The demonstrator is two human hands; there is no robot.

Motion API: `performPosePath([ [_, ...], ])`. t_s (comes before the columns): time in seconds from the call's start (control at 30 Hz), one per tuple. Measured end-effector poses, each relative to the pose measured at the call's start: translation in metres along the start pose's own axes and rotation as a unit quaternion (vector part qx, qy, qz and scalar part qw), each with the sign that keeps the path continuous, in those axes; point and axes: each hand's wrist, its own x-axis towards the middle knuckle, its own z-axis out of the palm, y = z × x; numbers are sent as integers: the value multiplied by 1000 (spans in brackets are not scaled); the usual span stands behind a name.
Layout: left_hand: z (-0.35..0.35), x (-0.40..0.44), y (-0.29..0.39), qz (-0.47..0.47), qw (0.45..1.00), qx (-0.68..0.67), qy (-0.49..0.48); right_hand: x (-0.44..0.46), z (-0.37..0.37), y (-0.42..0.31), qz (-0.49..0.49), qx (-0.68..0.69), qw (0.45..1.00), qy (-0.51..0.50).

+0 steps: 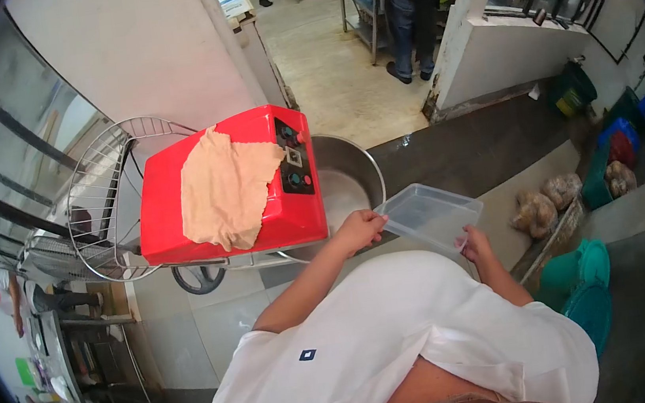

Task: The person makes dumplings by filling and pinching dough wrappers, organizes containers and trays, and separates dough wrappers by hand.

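A clear plastic container (429, 217) is held level between both hands, and I see nothing inside it. My left hand (359, 231) grips its left edge, fingers closed on the rim. At the opposite corner, my right hand (472, 243) pinches the near right edge. Just beyond my left hand is a large steel mixing bowl (358, 167), partly hidden under the red head of a mixer (164, 207). A peach-coloured cloth (226, 189) lies over the mixer head, next to a black control panel (295, 157) with buttons.
A wire guard (94, 219) sticks out left of the mixer. Clear bags (534, 211) with brownish contents and green tubs (573, 272) stand on the right. A person (420, 7) stands at a steel table beyond the doorway; others are at far left.
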Motion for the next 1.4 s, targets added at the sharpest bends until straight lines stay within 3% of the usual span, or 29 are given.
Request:
performPosePath([
  [0.07, -5, 0, 1, 0, 999, -20, 32, 6, 12, -11, 1, -45, 998, -46],
  [0.3, -11, 14, 12, -24, 995, -33, 90, 42, 52, -45, 8, -67, 995, -70],
  [0.47, 10, 41, 21, -11, 989, -26, 147, 78, 60, -88, 19, -94, 970, -222],
  [0.53, 25, 50, 28, 3, 981, -18, 191, 82, 66, -118, 5, -118, 969, -215],
  [0.57, 25, 65, 18, 35, 985, -20, 165, 92, 76, -131, 7, -106, 972, -208],
  [0.6, 31, 45, 52, -9, 986, 60, 154, 101, 84, -143, 12, -95, 975, -199],
  [0.7, 46, 38, 58, -8, 969, 23, 245, 149, 120, -167, 18, -118, 950, -288],
  [0.77, 53, 35, 64, -15, 970, -1, 245, 148, 153, -199, 3, -128, 926, -355],
  [0.9, 69, -4, 62, 27, 934, -102, 341, 97, 229, -207, -3, -120, 898, -423],
  [0.93, 69, -9, 55, 25, 930, -108, 350, 85, 244, -207, 1, -133, 867, -481],
  [1.0, 69, -27, 36, 74, 853, -273, 438, 59, 274, -195, 17, -143, 814, -563],
  [1.07, 68, -56, 13, 135, 769, -427, 457, 11, 304, -177, 35, -175, 773, -609],
  [1.1, 70, -74, 2, 137, 762, -433, 462, -20, 315, -169, 41, -211, 750, -626],
  [1.17, 72, -120, -24, 263, 646, -551, 458, -64, 340, -139, 69, -255, 706, -658],
  [1.2, 71, -143, -42, 268, 637, -555, 463, -93, 348, -123, 69, -265, 698, -661],
  [1.27, 71, -192, -80, 351, 558, -616, 431, -153, 360, -82, 46, -304, 647, -698],
  [1.4, 84, -291, -138, 415, 523, -596, 447, -228, 384, 27, 10, -413, 573, -708],
])
